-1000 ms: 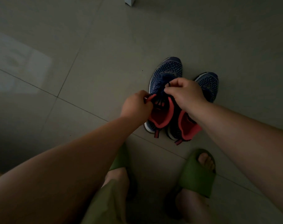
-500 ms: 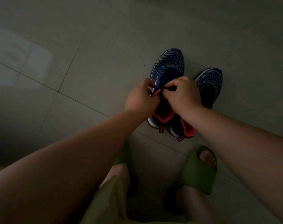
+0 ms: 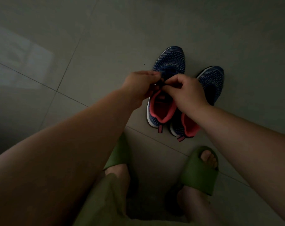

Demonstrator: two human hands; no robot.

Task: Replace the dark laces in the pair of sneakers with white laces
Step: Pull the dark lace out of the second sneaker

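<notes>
While the light is poor, both hands work over the left sneaker [image 3: 168, 62]: left hand [image 3: 139, 86] and right hand [image 3: 185, 93] each pinch the dark lace [image 3: 160, 83] above its tongue. Lace path hidden by fingers. Right sneaker [image 3: 211, 79] half covered by the right wrist.

Two sneakers [image 3: 167, 88] side by side on floor [image 3: 105, 38], hands [image 3: 163, 85] above left one (slippered feet [image 3: 198, 170] nearer)
</notes>
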